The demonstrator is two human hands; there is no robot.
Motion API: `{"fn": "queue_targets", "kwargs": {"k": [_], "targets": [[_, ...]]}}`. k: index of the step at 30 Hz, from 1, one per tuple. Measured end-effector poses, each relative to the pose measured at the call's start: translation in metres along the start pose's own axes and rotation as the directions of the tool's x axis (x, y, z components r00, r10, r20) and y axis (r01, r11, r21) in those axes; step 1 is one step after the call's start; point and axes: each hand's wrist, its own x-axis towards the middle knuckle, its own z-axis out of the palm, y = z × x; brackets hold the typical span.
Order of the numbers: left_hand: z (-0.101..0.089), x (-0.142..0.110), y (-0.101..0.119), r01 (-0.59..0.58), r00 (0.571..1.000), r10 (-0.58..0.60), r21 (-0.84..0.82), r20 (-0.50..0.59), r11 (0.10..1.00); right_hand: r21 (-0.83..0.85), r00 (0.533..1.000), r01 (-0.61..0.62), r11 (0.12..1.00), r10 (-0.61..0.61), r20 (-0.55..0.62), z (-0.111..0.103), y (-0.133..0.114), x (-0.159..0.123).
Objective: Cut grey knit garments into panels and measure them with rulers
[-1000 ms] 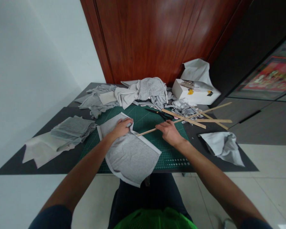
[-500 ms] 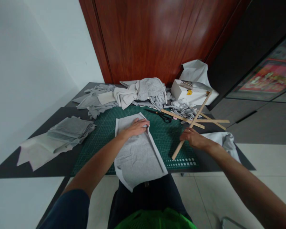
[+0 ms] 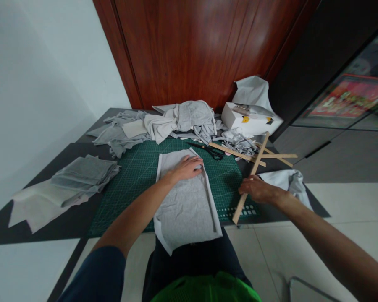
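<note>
A grey piece of fabric (image 3: pixel 185 205) with folded edges lies on the green cutting mat (image 3: pixel 132 176), its near end hanging over the table edge toward my lap. My left hand (image 3: pixel 189 167) rests on its upper part, fingers laid near the folded right edge. To the right, my right hand (image 3: pixel 251 188) is closed round a wooden ruler (image 3: pixel 258 161), held slanted above the mat's right side. Black scissors (image 3: pixel 214 153) lie beyond the fabric. Other wooden rulers (image 3: pixel 279 156) lie crossed at the back right.
A heap of grey cloth (image 3: pixel 189 117) lies along the back, beside fabric scraps (image 3: pixel 237 142) and a white box (image 3: pixel 247 119). Folded cloth pieces (image 3: pixel 85 176) lie on the dark table (image 3: pixel 72 218) at left. More white cloth (image 3: pixel 283 180) is at the right edge.
My right hand has lowered the wooden ruler toward the table and its near end has come closer to me. My left hand stays on the fabric. The view has shifted slightly.
</note>
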Motion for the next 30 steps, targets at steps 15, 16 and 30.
{"fn": "queue_targets", "kwargs": {"k": [15,16,30], "targets": [[-0.001,0.014,0.007,0.077,0.957,-0.172,-0.368,-0.233,0.927,0.439,0.613,0.195,0.877,0.241,-0.753,-0.038,-0.053,0.152],[-0.005,0.009,0.004,0.136,0.927,-0.258,-0.398,-0.272,0.907,0.467,0.568,0.230,0.854,0.272,-0.777,-0.036,-0.064,0.171],[-0.009,-0.077,-0.023,0.268,0.960,-0.261,0.073,-0.099,0.961,0.235,0.686,-0.023,0.972,0.186,-0.704,0.012,-0.077,0.193]]}}
